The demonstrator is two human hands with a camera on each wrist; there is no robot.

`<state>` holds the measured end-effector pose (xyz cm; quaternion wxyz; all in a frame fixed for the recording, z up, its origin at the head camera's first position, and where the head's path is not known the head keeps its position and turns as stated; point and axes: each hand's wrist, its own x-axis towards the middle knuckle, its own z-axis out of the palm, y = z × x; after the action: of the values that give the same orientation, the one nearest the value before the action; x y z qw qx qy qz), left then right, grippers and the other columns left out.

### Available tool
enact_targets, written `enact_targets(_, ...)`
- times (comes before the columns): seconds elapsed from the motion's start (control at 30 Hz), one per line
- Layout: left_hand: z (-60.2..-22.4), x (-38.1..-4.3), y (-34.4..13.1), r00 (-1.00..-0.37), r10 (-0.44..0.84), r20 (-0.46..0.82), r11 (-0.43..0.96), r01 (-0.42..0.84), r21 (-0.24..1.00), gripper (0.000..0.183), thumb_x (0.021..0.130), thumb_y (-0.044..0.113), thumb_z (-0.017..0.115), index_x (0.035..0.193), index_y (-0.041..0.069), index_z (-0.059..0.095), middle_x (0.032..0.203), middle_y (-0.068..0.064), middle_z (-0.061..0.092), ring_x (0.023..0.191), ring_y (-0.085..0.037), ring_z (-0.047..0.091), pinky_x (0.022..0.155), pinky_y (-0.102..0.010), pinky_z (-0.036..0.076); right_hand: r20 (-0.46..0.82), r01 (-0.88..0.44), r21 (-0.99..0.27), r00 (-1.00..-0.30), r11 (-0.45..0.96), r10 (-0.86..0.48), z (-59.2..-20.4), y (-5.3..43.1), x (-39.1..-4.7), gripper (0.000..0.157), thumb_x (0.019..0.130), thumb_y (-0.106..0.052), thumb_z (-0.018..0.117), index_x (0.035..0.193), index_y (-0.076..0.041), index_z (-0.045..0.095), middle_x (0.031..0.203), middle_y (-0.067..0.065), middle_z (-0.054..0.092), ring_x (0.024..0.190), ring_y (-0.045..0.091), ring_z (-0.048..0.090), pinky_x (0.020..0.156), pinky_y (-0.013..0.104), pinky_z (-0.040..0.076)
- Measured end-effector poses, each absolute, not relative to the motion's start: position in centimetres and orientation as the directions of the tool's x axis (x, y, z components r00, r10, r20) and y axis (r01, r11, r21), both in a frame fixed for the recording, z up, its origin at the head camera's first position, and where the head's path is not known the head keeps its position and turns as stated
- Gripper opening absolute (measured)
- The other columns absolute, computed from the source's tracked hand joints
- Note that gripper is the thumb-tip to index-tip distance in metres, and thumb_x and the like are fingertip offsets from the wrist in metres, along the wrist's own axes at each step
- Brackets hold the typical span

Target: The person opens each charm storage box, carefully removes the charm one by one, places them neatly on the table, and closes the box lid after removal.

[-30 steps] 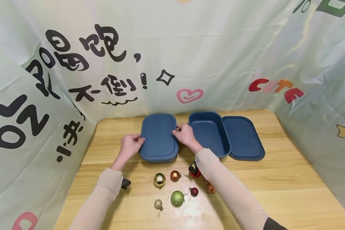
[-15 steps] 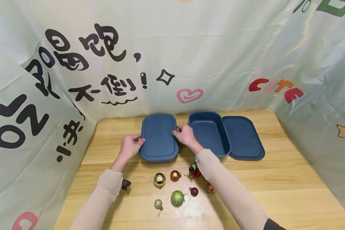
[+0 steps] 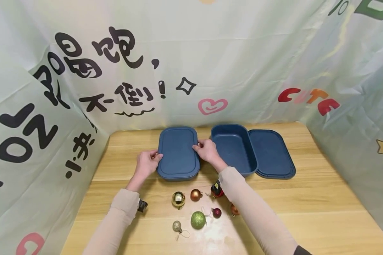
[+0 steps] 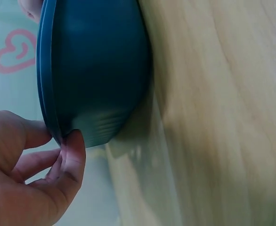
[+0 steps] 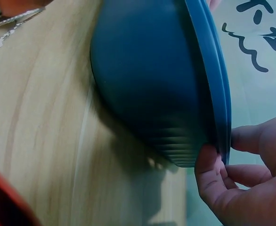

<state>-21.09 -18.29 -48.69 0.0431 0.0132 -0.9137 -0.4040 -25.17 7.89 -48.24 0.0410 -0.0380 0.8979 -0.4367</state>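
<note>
A blue lidded box (image 3: 178,152) stands on the wooden table with its lid (image 4: 46,61) lying over the rim. My left hand (image 3: 146,163) pinches the lid's edge at the box's left side, thumb above and fingers under the rim in the left wrist view. On the opposite side my right hand (image 3: 206,150) pinches the edge the same way; the right wrist view shows its fingertips (image 5: 207,162) curled under the rim of the box wall (image 5: 147,80).
Right of the box stands an uncovered blue box (image 3: 233,148), a second lid (image 3: 271,154) beside it. Several Christmas baubles lie in front, among them a gold one (image 3: 178,199), a green glittery one (image 3: 198,220) and a copper one (image 3: 196,195). A printed curtain (image 3: 242,71) encloses the table.
The whole head view has shifted slightly, so everything sits a little further right. Both hands keep their pinch at the lid's edges, and the boxes and baubles stay in place.
</note>
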Motion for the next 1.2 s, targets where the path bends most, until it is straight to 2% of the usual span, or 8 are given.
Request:
enact_targets(0.3,-48.6,-21.3,-18.4,-0.995,-0.089,0.051,0.658,-0.021,0.753,0.038,0.098,0.024,0.077,0.128,0.001,0.076,0.098,-0.015,0.079,0.085,-0.025,0.075,0.071,-0.028,0.054,-0.015,-0.024,-0.791,-0.998,0.612,-0.059,-48.3,8.1,-24.9,0.049,0.104,-0.023,0.069,0.145,0.002,0.062,0.124,0.023,0.074,0.116,0.037,0.069,0.100,0.049,0.056)
enact_targets(0.53,-47.4,-21.6,-17.4,-0.981,-0.094,0.167,0.689,0.057,0.723,0.034,0.099,0.020,0.074,0.127,0.001,0.076,0.107,-0.018,0.078,0.096,-0.032,0.075,0.082,-0.044,0.058,0.069,-0.072,-0.793,-0.997,0.605,-0.028,-47.3,8.9,-24.7,0.042,0.100,-0.018,0.071,0.136,0.002,0.069,0.106,0.018,0.078,0.092,0.032,0.075,0.093,0.046,0.058)
enact_targets(0.6,-46.8,-21.7,-16.5,-0.970,-0.081,0.231,0.673,0.118,0.731,0.032,0.098,0.018,0.075,0.125,0.001,0.077,0.109,-0.018,0.078,0.098,-0.032,0.074,0.085,-0.046,0.058,0.077,-0.071,-0.811,-0.997,0.581,-0.015,-46.9,9.3,-24.8,0.039,0.099,-0.016,0.071,0.134,0.001,0.071,0.104,0.017,0.077,0.083,0.030,0.076,0.087,0.043,0.060)
enact_targets(0.67,-46.1,-21.7,-15.4,-0.966,-0.060,0.250,0.628,0.158,0.762,0.030,0.097,0.016,0.076,0.123,0.001,0.078,0.108,-0.017,0.080,0.098,-0.031,0.075,0.084,-0.042,0.059,0.079,-0.067,-0.822,-0.997,0.566,-0.004,-46.5,9.9,-24.9,0.038,0.099,-0.016,0.071,0.133,-0.001,0.072,0.105,0.016,0.077,0.079,0.025,0.076,0.080,0.037,0.060)
enact_targets(0.77,-45.4,-22.1,-13.4,-0.986,0.006,0.166,0.465,0.150,0.873,0.030,0.098,0.012,0.075,0.124,-0.003,0.076,0.108,-0.021,0.079,0.090,-0.031,0.078,0.078,-0.032,0.062,0.072,-0.060,-0.844,-0.997,0.533,0.001,-46.1,11.2,-24.8,0.037,0.100,-0.016,0.069,0.133,-0.001,0.072,0.105,0.016,0.076,0.072,0.023,0.075,0.070,0.029,0.059)
enact_targets(0.93,-45.4,-22.7,-10.1,-0.965,0.224,-0.135,0.137,-0.106,0.985,0.040,0.102,0.008,0.068,0.139,-0.008,0.064,0.126,-0.030,0.072,0.089,-0.027,0.079,0.080,-0.034,0.066,0.077,-0.061,-0.873,-0.997,0.484,0.015,-45.9,14.0,-24.4,0.038,0.102,-0.015,0.067,0.136,0.003,0.068,0.106,0.020,0.075,0.076,0.026,0.076,0.067,0.029,0.062)
enact_targets(1.07,-46.0,-23.3,-8.0,-0.903,0.324,-0.281,0.076,-0.271,0.960,0.044,0.105,0.010,0.065,0.147,-0.001,0.060,0.132,-0.027,0.069,0.094,-0.021,0.078,0.087,-0.037,0.065,0.078,-0.052,-0.880,-0.996,0.473,0.035,-45.8,16.9,-24.0,0.041,0.103,-0.016,0.066,0.139,0.003,0.066,0.111,0.024,0.076,0.080,0.031,0.077,0.069,0.031,0.064)
enact_targets(1.2,-46.4,-23.8,-6.4,-0.875,0.356,-0.327,0.039,-0.336,0.941,0.044,0.106,0.009,0.062,0.149,0.002,0.058,0.131,-0.026,0.069,0.110,-0.037,0.076,0.088,-0.038,0.064,0.084,-0.038,-0.869,-0.994,0.494,0.071,-45.7,20.3,-23.5,0.041,0.104,-0.017,0.065,0.140,0.003,0.065,0.114,0.026,0.076,0.081,0.031,0.078,0.070,0.033,0.065)
